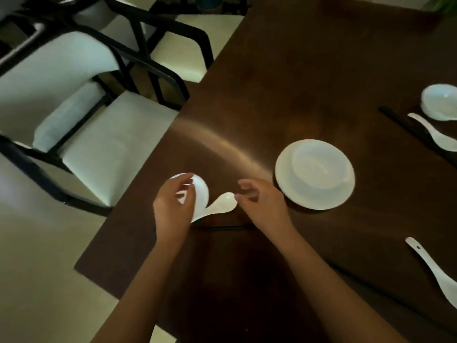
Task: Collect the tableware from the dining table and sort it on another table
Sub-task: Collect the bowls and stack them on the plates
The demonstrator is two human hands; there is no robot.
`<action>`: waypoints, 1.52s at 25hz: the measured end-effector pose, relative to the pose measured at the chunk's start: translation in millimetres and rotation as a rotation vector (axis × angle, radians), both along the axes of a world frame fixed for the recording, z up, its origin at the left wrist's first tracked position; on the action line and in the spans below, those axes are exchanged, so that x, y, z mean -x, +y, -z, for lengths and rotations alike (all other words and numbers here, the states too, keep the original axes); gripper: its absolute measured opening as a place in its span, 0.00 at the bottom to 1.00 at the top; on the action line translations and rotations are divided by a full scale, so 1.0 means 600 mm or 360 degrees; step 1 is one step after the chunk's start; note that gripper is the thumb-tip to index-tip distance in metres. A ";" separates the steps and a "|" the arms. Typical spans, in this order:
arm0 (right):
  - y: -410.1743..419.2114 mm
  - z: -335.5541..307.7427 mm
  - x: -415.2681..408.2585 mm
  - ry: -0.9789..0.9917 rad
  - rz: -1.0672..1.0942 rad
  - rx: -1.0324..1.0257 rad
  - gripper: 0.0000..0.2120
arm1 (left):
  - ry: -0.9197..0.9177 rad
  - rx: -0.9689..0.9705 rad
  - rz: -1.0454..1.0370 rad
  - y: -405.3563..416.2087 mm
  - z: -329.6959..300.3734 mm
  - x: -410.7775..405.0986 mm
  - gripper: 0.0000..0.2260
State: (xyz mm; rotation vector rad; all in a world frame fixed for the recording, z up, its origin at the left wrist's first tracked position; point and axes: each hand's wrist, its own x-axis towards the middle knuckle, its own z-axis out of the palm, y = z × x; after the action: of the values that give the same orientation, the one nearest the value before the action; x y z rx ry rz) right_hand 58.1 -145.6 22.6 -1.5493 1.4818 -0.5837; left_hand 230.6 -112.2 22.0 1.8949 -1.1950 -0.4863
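Observation:
My left hand [173, 206] grips a small white bowl [201, 191] near the left edge of the dark wooden dining table [272, 82], holding it tilted. A white ceramic spoon [221, 205] sticks out from the bowl toward the right. My right hand [262, 204] hovers just right of the spoon's scoop, fingers apart, thumb and forefinger almost touching it. To the right, a white bowl [321, 164] sits on a white plate [309, 196]. Dark chopsticks [217, 227] lie on the table under my hands.
At the right edge stand another white bowl [440, 101], a spoon [432, 132] and black chopsticks [415, 131]. A third spoon [435, 271] lies lower right. Black-framed chairs with white cushions [103, 144] stand left of the table.

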 end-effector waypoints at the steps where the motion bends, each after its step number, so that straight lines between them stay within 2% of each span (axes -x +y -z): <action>1: -0.010 0.005 -0.027 -0.0055 0.0032 -0.0163 0.16 | 0.0109 -0.0112 -0.0190 0.002 0.000 -0.031 0.11; 4: -0.038 0.025 -0.088 -0.0026 0.0112 -0.0416 0.17 | 0.0279 -0.0577 -0.0423 0.001 0.015 -0.110 0.17; 6: -0.048 0.037 -0.114 0.0084 0.0098 -0.0414 0.17 | 0.0280 -0.0796 -0.0342 -0.002 0.033 -0.137 0.18; 9: -0.052 0.052 -0.140 0.0198 0.0037 -0.0400 0.16 | 0.0414 -0.0933 -0.0235 -0.009 0.054 -0.150 0.14; 14: -0.051 0.061 -0.157 0.0279 0.0051 -0.0347 0.13 | 0.0552 -0.0849 -0.0192 -0.013 0.061 -0.155 0.08; 18: -0.062 0.036 -0.143 0.0093 0.0206 -0.0348 0.13 | 0.0568 -0.0734 -0.0104 -0.033 0.036 -0.152 0.07; 22: -0.073 -0.010 -0.066 -0.0110 0.0444 -0.0248 0.11 | 0.0497 -0.0539 0.0201 -0.087 -0.016 -0.098 0.07; 26: -0.085 -0.051 0.061 -0.0068 0.0763 -0.0064 0.11 | 0.0467 -0.0484 0.0590 -0.155 -0.055 0.018 0.09; 33: -0.107 -0.045 0.231 0.0112 0.1099 -0.0083 0.13 | 0.0193 -0.0624 0.0939 -0.261 -0.055 0.216 0.09; 38: -0.122 -0.008 0.259 0.0132 0.1155 -0.0139 0.12 | -0.0094 -0.0620 0.1025 -0.285 -0.027 0.259 0.06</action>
State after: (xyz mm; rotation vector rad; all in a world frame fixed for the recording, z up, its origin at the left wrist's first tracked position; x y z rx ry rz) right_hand -97.3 -218.7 27.7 -0.9442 2.1087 -0.8517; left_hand 75.0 -283.2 38.2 1.8086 -1.8617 -1.0763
